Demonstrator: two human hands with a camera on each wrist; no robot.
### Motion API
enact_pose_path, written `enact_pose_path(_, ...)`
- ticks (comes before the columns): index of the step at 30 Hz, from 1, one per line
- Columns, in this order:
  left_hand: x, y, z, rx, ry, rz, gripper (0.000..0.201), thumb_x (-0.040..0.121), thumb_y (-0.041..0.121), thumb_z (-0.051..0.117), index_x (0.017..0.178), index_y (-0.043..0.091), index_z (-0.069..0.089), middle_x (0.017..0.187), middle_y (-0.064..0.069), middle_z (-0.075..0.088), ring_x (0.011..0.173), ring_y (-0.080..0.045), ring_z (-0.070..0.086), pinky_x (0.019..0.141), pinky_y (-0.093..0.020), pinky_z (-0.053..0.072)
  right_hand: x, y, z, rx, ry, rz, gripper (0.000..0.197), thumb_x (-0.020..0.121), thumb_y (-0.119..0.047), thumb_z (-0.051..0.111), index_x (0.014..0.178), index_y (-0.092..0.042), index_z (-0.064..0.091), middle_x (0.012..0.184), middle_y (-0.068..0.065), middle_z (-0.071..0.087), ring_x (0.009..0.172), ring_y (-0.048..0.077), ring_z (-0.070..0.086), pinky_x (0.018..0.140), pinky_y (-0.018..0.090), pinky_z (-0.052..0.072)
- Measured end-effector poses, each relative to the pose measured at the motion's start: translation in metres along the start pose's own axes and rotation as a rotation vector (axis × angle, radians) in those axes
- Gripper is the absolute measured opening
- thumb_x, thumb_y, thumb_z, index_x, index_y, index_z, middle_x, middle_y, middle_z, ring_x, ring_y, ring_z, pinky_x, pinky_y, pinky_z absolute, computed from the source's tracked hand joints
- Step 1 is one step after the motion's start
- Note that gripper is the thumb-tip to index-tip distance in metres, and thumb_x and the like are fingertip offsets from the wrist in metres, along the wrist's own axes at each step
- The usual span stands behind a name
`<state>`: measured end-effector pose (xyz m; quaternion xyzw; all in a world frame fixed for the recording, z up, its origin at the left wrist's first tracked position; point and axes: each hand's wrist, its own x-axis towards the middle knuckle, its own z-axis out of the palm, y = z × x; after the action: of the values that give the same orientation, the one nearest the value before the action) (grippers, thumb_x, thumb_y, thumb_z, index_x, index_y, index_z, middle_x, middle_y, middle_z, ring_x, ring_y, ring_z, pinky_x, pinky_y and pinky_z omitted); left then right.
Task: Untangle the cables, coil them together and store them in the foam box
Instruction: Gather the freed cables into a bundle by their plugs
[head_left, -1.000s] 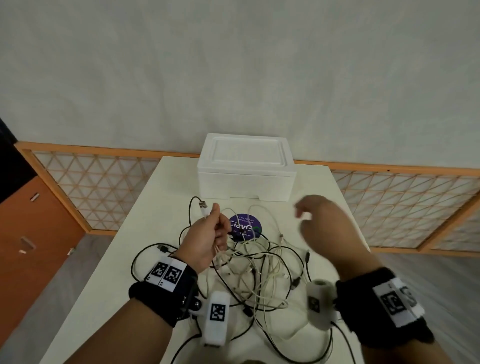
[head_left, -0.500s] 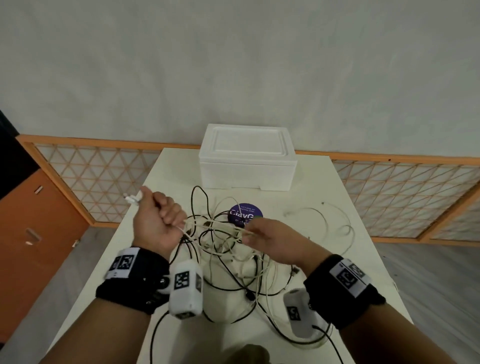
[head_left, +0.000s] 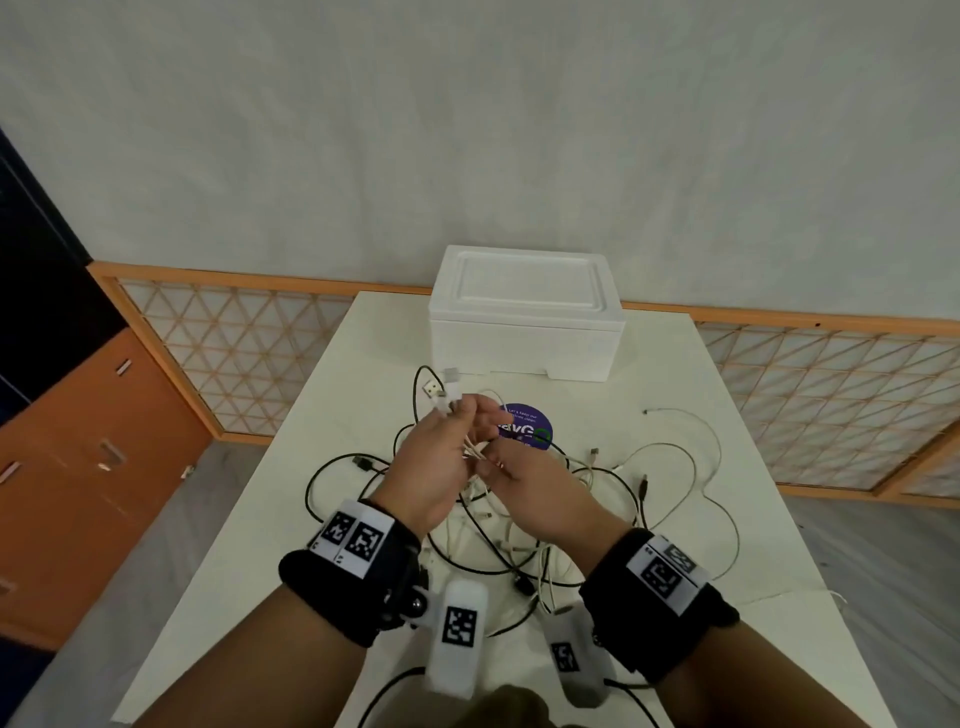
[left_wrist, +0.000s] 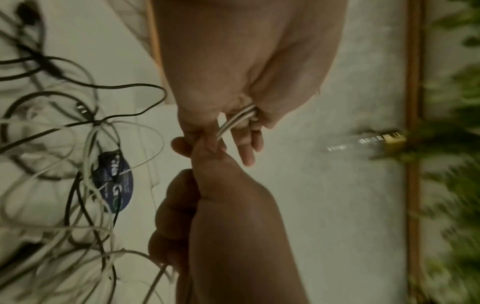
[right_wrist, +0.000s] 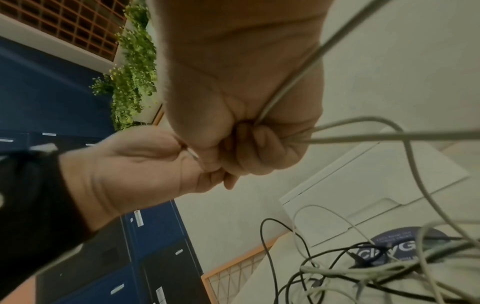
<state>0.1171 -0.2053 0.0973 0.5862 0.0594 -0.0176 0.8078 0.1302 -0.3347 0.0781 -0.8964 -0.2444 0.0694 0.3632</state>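
Above the surface (head_left: 363, 364), left hand (head_left: 434, 467) fingers clenched round white cables (head_left: 475, 449), right hand (head_left: 530, 483) fingers pinching them, foam box (head_left: 524, 317) lidded.

Count of things on the table

There is one foam box (head_left: 524, 317) at the far side of one table (head_left: 737, 525), and one round purple sticker (head_left: 527, 430) near the middle. Two hands are in view, the left hand (head_left: 434, 467) and the right hand (head_left: 535, 493), each with one black wristband. The cables (head_left: 524, 530) are in one tangle, white ones and black ones together; their exact number cannot be told. Two white USB plugs (head_left: 441, 387) stand above the left hand.
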Motion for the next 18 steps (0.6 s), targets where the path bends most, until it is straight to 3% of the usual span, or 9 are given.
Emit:
enact_pose_path(2,-0.004,0.000,0.003,0.438,0.017,0.151,0.035,0.103,0.031,0.038,0.088,0.022,0.068,0.097,0.007,0.073,0.097,-0.005,0.063,0.081,-0.023,0.042,-0.003,-0.002,0.003,-0.053,0.010,0.003,0.022,0.099,-0.031,0.040,0.103,-0.012,0.052,0.090,0.006,0.063,0.088,0.027,0.060,0.072,0.034,0.044)
enact_pose_path(4,-0.003,0.001,0.001,0.675,0.028,0.249,0.036,0.101,0.037,0.039,0.093,0.027,0.072,0.079,0.018,0.068,0.083,0.004,0.062,0.076,-0.017,0.041,-0.007,-0.005,0.004,-0.072,0.018,-0.026,0.027,0.099,-0.034,0.036,0.113,-0.015,0.050,0.092,0.010,0.066,0.086,0.030,0.061,0.072,0.038,0.047)
enact_pose_path(5,-0.002,0.003,-0.001,0.657,0.024,0.213,0.036,0.100,0.041,0.041,0.092,0.027,0.074,0.069,0.018,0.066,0.073,0.004,0.059,0.071,-0.016,0.041,-0.008,-0.006,0.004,-0.096,0.004,-0.032,0.028,0.099,-0.035,0.036,0.111,-0.015,0.050,0.092,0.011,0.065,0.086,0.031,0.060,0.070,0.037,0.046)
enact_pose_path(7,-0.001,0.004,-0.003,0.447,-0.058,0.062,0.042,0.093,0.048,0.049,0.069,0.021,0.071,0.080,0.011,0.074,0.071,0.000,0.059,0.069,-0.019,0.042,-0.011,-0.008,0.004,-0.151,-0.055,-0.026,0.029,0.100,-0.035,0.035,0.107,-0.013,0.053,0.096,0.012,0.065,0.090,0.031,0.059,0.068,0.032,0.039)
enact_pose_path(9,-0.001,0.000,0.004,0.199,-0.115,-0.037,0.050,0.089,0.047,0.051,0.048,0.018,0.055,0.096,-0.002,0.076,0.078,-0.008,0.063,0.070,-0.027,0.045,-0.014,-0.010,0.004,-0.139,-0.099,-0.017,0.032,0.101,-0.035,0.035,0.109,-0.012,0.055,0.094,0.010,0.064,0.090,0.029,0.058,0.070,0.031,0.037)
enact_pose_path(12,0.000,0.002,0.005,-0.302,-0.038,-0.053,0.051,0.097,0.039,0.041,0.055,0.014,0.053,0.065,-0.004,0.069,0.067,-0.016,0.062,0.060,-0.024,0.051,-0.018,-0.006,-0.009,0.029,-0.068,-0.025,0.027,0.099,-0.037,0.039,0.084,-0.018,0.051,0.068,-0.007,0.049,0.073,0.017,0.049,0.069,0.031,0.038)
enact_pose_path(14,-0.002,0.004,-0.011,-0.614,0.050,-0.028,0.052,0.096,0.040,0.043,0.050,0.017,0.042,0.046,0.003,0.045,0.046,-0.011,0.049,0.058,-0.026,0.050,-0.020,0.007,-0.026,-0.023,-0.069,-0.025,0.028,0.097,-0.041,0.042,0.073,-0.027,0.044,0.063,-0.008,0.045,0.067,0.013,0.047,0.066,0.033,0.038)
enact_pose_path(16,-0.002,0.005,-0.037,-0.720,0.148,-0.011,0.052,0.095,0.043,0.046,0.050,0.020,0.037,0.043,0.007,0.032,0.036,-0.008,0.032,0.047,-0.020,0.041,-0.026,0.028,-0.047,-0.115,-0.099,0.011,0.032,0.096,-0.045,0.043,0.068,-0.029,0.043,0.064,-0.007,0.047,0.064,0.010,0.047,0.066,0.033,0.040)
enact_pose_path(18,-0.001,0.007,-0.068,-0.683,0.268,-0.011,0.052,0.096,0.046,0.044,0.051,0.021,0.035,0.042,0.008,0.029,0.034,-0.008,0.026,0.041,-0.017,0.031,-0.037,0.053,-0.066,-0.161,-0.081,0.080,0.036,0.095,-0.046,0.045,0.071,-0.020,0.051,0.065,-0.003,0.051,0.065,0.012,0.049,0.068,0.035,0.042)
